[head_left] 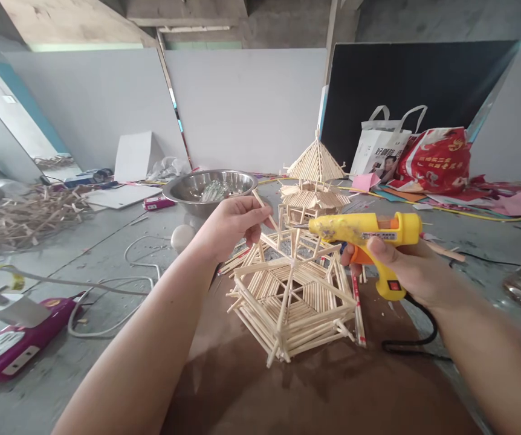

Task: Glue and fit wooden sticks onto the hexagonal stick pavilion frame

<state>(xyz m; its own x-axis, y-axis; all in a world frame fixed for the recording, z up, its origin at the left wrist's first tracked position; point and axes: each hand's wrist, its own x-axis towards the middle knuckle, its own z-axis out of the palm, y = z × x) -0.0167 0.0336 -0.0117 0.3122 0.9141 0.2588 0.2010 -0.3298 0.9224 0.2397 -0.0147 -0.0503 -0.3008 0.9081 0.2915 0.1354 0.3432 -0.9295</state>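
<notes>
Glue gun (349, 227) gripped in right hand (417, 273).

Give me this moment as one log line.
left hand: holds wooden stick | right hand: holds yellow glue gun | hexagonal stick frame: on brown board

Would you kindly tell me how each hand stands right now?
Left hand: closed, pinching a thin wooden stick.
Right hand: closed around the yellow glue gun.
</notes>
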